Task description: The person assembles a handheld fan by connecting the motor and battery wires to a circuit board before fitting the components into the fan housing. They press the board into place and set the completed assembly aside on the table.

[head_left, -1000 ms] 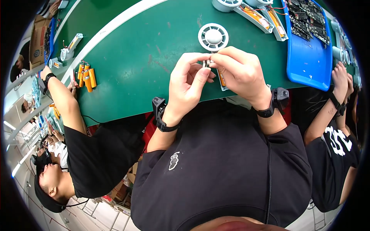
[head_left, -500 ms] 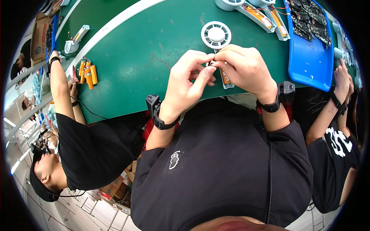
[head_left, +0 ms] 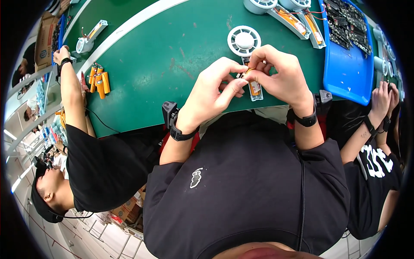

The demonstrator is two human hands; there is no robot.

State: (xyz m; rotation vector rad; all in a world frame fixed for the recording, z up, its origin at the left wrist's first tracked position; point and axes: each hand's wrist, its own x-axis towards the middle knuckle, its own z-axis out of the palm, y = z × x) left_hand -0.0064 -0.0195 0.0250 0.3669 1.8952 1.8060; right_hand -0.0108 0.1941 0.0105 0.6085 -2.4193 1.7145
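A light grey handheld fan (head_left: 244, 40) lies on the green table in front of me, its round grille away from me and its open handle toward me. An orange battery (head_left: 255, 87) sits in the handle. Over the handle, my left hand (head_left: 217, 85) is closed, thumb and forefinger pinching something small that the fingertips mostly hide. Fingertip to fingertip with it, my right hand (head_left: 281, 77) pinches a thin yellowish wire (head_left: 250, 69). Both hands cover the upper part of the handle.
Several orange batteries (head_left: 100, 81) stand at the left near a co-worker's arm (head_left: 71, 93). At the right is a blue tray (head_left: 348, 80) with many dark circuit boards (head_left: 347, 23). More open-handled fans (head_left: 288, 19) lie beside it. Another fan (head_left: 91, 38) lies far left.
My right hand has turned and lifted slightly, so the thin wire and more of the battery now show. My left hand has shifted a little to the right.
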